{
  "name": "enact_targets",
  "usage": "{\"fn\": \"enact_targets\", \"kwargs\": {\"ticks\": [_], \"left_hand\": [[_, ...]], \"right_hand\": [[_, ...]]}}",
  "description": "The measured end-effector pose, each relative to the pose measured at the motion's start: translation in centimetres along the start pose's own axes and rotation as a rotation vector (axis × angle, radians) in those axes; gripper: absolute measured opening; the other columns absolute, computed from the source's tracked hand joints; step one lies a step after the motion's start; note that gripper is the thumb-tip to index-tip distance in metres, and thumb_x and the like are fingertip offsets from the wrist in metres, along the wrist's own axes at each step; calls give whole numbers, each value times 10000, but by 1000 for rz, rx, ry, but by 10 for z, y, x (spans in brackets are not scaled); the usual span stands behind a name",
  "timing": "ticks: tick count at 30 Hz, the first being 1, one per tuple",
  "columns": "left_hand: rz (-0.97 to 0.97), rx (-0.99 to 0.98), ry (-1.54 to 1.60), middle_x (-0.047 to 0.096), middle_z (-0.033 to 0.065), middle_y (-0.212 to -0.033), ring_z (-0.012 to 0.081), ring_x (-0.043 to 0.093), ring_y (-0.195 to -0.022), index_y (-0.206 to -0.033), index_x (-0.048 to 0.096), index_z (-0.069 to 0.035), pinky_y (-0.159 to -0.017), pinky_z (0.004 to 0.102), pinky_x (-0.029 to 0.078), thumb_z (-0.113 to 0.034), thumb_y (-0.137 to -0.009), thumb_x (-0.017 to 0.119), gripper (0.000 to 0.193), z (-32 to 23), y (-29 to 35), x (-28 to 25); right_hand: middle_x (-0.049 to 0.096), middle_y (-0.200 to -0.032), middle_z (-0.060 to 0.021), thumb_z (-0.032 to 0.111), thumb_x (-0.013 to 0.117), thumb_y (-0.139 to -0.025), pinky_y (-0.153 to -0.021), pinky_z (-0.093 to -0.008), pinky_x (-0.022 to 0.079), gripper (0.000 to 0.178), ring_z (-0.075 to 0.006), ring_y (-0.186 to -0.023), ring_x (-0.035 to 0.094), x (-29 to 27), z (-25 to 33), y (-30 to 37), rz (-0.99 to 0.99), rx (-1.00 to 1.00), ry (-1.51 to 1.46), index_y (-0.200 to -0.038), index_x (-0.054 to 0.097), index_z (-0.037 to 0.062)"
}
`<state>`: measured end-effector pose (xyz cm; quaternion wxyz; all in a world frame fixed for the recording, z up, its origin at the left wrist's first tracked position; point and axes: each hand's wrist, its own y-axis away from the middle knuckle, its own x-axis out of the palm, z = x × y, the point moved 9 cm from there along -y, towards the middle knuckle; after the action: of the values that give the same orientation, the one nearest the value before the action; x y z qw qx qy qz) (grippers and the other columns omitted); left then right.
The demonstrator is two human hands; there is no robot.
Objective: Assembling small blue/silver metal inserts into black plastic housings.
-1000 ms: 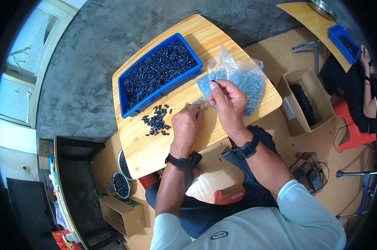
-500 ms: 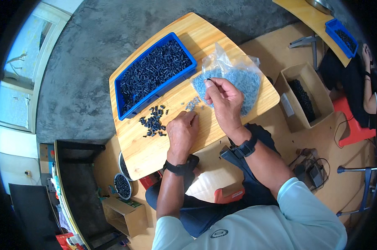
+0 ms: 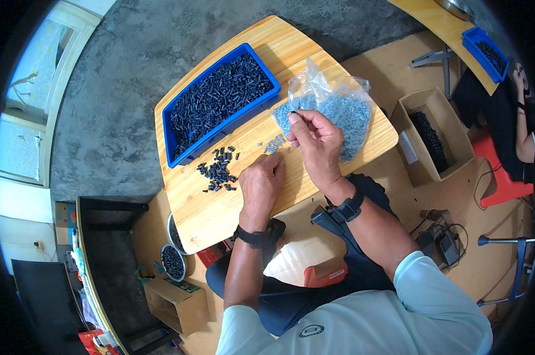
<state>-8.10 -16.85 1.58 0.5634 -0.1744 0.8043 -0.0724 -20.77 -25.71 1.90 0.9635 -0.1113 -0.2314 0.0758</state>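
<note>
My right hand (image 3: 321, 145) is raised over the front of the clear plastic bag (image 3: 353, 124) of small silvery-blue metal pieces, which look like screws. Its thumb and forefinger pinch a small black piece. My left hand (image 3: 261, 182) rests on the table with its fingers curled in; whatever they hold is hidden beneath. Just beyond it lie some loose screws (image 3: 274, 144). Left of that hand is a loose pile of short black cylindrical parts (image 3: 217, 170). A blue tray (image 3: 232, 122) full of similar black parts stands behind the pile.
The wooden table (image 3: 205, 222) has rounded corners. Right of it on the floor, a cardboard box (image 3: 406, 148) holds dark parts. Buckets (image 3: 173, 263) of black parts stand at lower left. A person sits at far right by another table (image 3: 421, 15) with a blue tray (image 3: 485, 53).
Both hands have shifted very slightly; my left hand is a little farther forward and right. The right hand keeps its pinch on the small black piece.
</note>
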Motion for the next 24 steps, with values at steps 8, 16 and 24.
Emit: {"fn": "enact_targets", "kwargs": {"ticks": [8,16,24], "left_hand": [[1,-6,-35,715,178,-867,362,701,-784,-961,719,-51,-683,416,553,-135,-871,705,123,3,0,8],[-129,-195,702,606,-28,-826,47,531,-718,-1002,658,6,-629,212,454,-56,-995,626,70,32,10,-26],[-299,13,801,602,123,-1243,205,601,-1104,-980,677,-16,-888,328,529,-28,-918,694,65,35,12,-73]], "right_hand": [[651,-743,0,96,660,-981,-587,-194,475,126,-27,-670,590,3,-1,1,20,28,-6,-996,681,-28],[696,-805,-22,109,662,-978,-618,-214,510,150,-47,-701,630,30,-20,13,230,134,-26,-1019,697,-31],[726,-1019,-81,207,664,-991,-712,-265,594,245,-151,-888,713,69,-39,38,498,433,-208,-1097,710,-9]]}}
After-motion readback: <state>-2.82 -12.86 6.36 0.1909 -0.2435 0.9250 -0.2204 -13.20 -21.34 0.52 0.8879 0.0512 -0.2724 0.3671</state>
